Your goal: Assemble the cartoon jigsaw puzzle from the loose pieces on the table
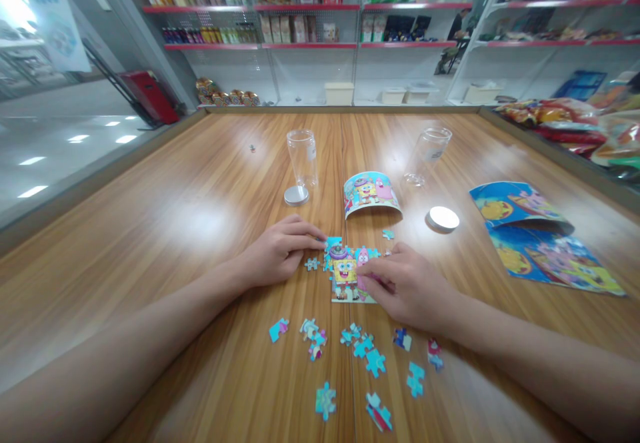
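Observation:
A partly joined cartoon jigsaw [345,275] lies on the wooden table [190,229] in front of me. My left hand [277,253] rests at its upper left edge, fingers curled, fingertips touching a blue piece there. My right hand [407,286] presses on the jigsaw's right side, fingers pinched together over a pink part. Several loose pieces [363,349] lie scattered nearer to me. One small piece [312,264] sits just left of the jigsaw, another [388,234] just above it.
Two clear plastic jars [302,156] [427,155] stand behind, each with its lid [296,195] [443,218] on the table. A curled picture sheet [371,193] stands mid-table. Other printed sheets [545,243] lie at right. Store shelves [305,26] line the back wall.

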`<state>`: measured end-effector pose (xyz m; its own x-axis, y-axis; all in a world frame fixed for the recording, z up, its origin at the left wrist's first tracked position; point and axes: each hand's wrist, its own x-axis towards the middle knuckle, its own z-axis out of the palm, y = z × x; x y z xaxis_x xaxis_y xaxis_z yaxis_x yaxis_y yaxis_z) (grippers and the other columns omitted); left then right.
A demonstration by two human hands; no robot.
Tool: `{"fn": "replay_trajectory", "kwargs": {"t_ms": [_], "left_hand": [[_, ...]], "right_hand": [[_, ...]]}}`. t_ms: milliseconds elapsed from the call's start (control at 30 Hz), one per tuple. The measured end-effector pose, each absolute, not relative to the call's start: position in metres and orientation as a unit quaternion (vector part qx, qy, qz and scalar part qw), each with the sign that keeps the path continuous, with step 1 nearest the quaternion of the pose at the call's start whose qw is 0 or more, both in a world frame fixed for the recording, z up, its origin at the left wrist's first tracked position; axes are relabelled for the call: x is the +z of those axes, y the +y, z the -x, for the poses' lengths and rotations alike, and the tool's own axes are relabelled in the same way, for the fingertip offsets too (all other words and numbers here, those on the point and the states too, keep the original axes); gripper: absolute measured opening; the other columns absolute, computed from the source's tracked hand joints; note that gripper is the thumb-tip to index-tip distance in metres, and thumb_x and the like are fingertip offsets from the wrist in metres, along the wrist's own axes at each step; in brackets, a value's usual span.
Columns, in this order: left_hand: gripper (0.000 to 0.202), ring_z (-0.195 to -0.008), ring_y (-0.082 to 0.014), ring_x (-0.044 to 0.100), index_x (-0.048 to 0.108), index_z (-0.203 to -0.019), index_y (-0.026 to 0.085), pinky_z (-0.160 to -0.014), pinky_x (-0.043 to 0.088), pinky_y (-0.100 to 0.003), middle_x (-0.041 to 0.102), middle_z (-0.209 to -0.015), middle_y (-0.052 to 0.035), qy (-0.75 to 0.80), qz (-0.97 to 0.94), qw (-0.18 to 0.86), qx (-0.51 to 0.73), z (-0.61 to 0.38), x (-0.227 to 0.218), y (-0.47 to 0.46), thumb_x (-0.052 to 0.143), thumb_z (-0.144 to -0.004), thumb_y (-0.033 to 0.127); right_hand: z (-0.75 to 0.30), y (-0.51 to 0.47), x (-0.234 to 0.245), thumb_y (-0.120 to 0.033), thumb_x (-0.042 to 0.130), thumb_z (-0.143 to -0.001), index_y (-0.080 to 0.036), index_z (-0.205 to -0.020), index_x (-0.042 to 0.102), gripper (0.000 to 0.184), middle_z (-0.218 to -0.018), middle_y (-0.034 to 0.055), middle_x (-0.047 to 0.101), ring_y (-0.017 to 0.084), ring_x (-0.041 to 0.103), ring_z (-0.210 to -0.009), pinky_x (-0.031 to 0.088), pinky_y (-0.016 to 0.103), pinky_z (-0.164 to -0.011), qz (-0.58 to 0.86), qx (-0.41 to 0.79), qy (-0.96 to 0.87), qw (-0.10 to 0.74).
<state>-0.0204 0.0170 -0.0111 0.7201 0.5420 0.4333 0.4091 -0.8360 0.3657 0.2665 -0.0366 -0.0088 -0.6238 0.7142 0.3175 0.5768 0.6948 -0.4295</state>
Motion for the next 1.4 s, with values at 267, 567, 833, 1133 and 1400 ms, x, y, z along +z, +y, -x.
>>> {"fn": "replay_trajectory", "kwargs": {"t_ms": [267,567,833,1133,1400], "left_hand": [[0.043,-0.098,-0.0204,0.062,0.071,-0.115,0.024,-0.088,0.054,-0.042,0.071,-0.115,-0.0073,0.261,-0.920,0.119,0.267,0.0198,-0.0110,0.0170,0.048,-0.087,0.003],[0.042,-0.101,-0.0203,0.060,0.071,-0.117,0.024,-0.088,0.053,-0.041,0.070,-0.115,-0.0080,0.256,-0.923,0.129,0.258,0.0198,-0.0105,0.0163,0.049,-0.088,0.003],[0.043,-0.099,-0.0194,0.060,0.071,-0.116,0.024,-0.087,0.053,-0.038,0.068,-0.108,-0.0087,0.257,-0.922,0.132,0.259,0.0217,-0.0126,0.0173,0.049,-0.087,0.001],[0.041,-0.094,-0.0185,0.059,0.073,-0.112,0.023,-0.082,0.051,-0.036,0.067,-0.102,-0.0078,0.253,-0.921,0.127,0.270,0.0224,-0.0125,0.0178,0.050,-0.087,0.000],[0.042,-0.095,-0.0188,0.060,0.072,-0.114,0.023,-0.082,0.052,-0.037,0.068,-0.104,-0.0080,0.240,-0.922,0.131,0.273,0.0222,-0.0112,0.0184,0.051,-0.086,0.000]], "right_hand": [[-0.2669,-0.0355,-0.0102,-0.024,0.055,-0.095,-0.020,-0.093,0.069,0.015,-0.070,-0.0025,0.067,0.012,0.056,-0.065,0.033,0.032,-0.078,0.360,0.153,-0.891,0.232],[-0.2676,-0.0355,-0.0114,-0.023,0.056,-0.094,-0.020,-0.092,0.069,0.014,-0.069,-0.0031,0.066,0.012,0.057,-0.064,0.033,0.032,-0.078,0.355,0.153,-0.891,0.240],[-0.2660,-0.0344,-0.0088,-0.024,0.054,-0.095,-0.019,-0.090,0.066,0.014,-0.066,-0.0029,0.063,0.013,0.055,-0.062,0.033,0.032,-0.077,0.361,0.148,-0.893,0.226],[-0.2654,-0.0342,-0.0091,-0.026,0.052,-0.096,-0.019,-0.090,0.064,0.016,-0.067,-0.0023,0.062,0.014,0.056,-0.064,0.033,0.032,-0.077,0.366,0.146,-0.896,0.203],[-0.2665,-0.0347,-0.0079,-0.025,0.051,-0.096,-0.019,-0.091,0.065,0.016,-0.069,-0.0014,0.063,0.014,0.058,-0.066,0.032,0.032,-0.076,0.360,0.145,-0.899,0.201]]}}
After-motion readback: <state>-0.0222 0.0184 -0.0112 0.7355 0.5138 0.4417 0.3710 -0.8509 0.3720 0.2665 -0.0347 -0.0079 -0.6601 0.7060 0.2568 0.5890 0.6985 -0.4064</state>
